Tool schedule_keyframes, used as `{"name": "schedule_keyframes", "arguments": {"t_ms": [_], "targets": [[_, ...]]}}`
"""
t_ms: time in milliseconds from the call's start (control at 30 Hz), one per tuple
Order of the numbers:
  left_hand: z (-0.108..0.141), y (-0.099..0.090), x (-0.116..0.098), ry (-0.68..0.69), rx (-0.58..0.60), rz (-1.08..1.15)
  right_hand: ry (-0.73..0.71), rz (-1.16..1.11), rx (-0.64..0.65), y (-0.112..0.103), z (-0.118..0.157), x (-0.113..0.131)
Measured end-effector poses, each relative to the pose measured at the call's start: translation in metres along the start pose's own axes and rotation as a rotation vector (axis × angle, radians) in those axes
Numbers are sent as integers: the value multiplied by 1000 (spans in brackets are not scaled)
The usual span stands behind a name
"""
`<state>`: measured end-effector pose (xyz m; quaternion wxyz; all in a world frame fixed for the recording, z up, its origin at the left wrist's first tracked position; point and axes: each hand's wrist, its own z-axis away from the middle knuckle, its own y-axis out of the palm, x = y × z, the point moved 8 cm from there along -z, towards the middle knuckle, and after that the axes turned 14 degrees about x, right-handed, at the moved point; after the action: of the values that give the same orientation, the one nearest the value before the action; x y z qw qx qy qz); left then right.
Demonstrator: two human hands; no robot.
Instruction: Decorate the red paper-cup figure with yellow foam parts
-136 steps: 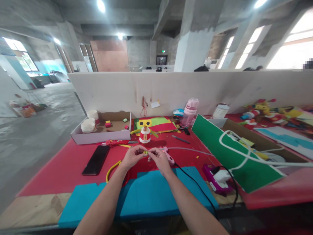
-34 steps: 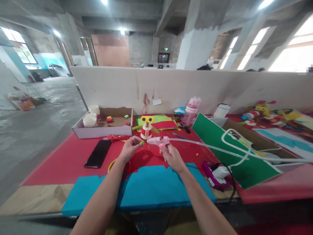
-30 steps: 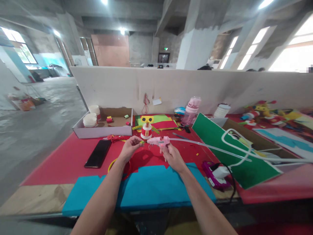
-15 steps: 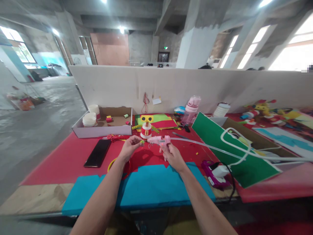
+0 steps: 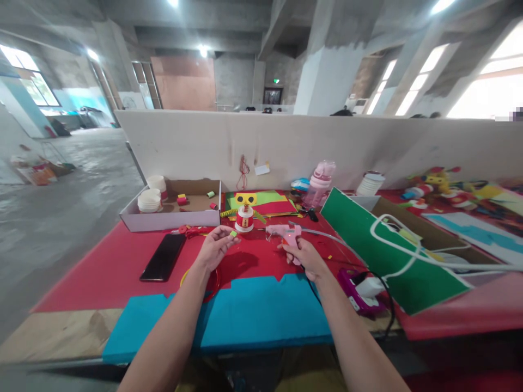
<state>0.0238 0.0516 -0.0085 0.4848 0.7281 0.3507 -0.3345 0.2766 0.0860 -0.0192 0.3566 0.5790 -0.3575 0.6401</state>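
Between the fingertips of my left hand (image 5: 215,246) is a small light-green piece of paper (image 5: 233,233). My right hand (image 5: 305,256) is wrapped round the handle of a pink hot glue gun (image 5: 286,234), its nozzle pointing left, apart from the green piece. A clear glue stick (image 5: 322,234) runs out of the back of the gun. Just beyond my hands stands a paper-cup figure (image 5: 244,219) in red and white, with springy folded arms and a yellow eye piece (image 5: 246,199) at its top.
Left lies a black phone (image 5: 163,257), with a shallow box (image 5: 175,220) of cups and paper rolls behind. Blue sheets (image 5: 261,310) cover the front edge. On the right are a green board (image 5: 368,245), a purple power strip (image 5: 359,294) and white cable. A pink bottle (image 5: 320,182) stands by the partition.
My right hand has drawn the glue gun right, away from the green piece. My left hand has shifted slightly left and turned, showing the piece more plainly.
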Motion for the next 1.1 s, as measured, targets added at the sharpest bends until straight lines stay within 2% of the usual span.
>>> {"name": "schedule_keyframes", "arguments": {"t_ms": [100, 200, 300, 400, 467, 533, 600, 667, 733, 833, 967, 1100], "targets": [[1, 0, -8, 40, -12, 27, 110, 84, 23, -15, -9, -17], [3, 1, -25, 86, -46, 18, 182, 451, -2, -31, -12, -22], [3, 2, -52, 108, -67, -61, 133, 862, -79, -42, -11, -5], [-8, 8, -89, 102, -22, -216, 49, 985, -287, -52, -12, 27], [-23, 14, -113, 91, 2, -343, -143, 858, -392, -47, -22, 55], [-44, 22, -132, 80, 43, -487, -298, 540, -258, -28, -50, 73], [-69, 29, -143, 49, 77, -643, -282, 179, -119, -8, -85, 78], [-95, 33, -146, 15, 108, -778, -237, 4, -18, 14, -114, 82], [-118, 37, -142, -10, 181, -881, -220, -77, 27, 30, -131, 88], [-142, 40, -136, -3, 240, -1027, -217, -132, 24, 41, -141, 91], [-159, 42, -128, -5, 289, -1229, -228, -113, 7, 48, -144, 93], [-170, 48, -116, -43, 408, -1338, -231, -93, -11, 52, -147, 93]]}}
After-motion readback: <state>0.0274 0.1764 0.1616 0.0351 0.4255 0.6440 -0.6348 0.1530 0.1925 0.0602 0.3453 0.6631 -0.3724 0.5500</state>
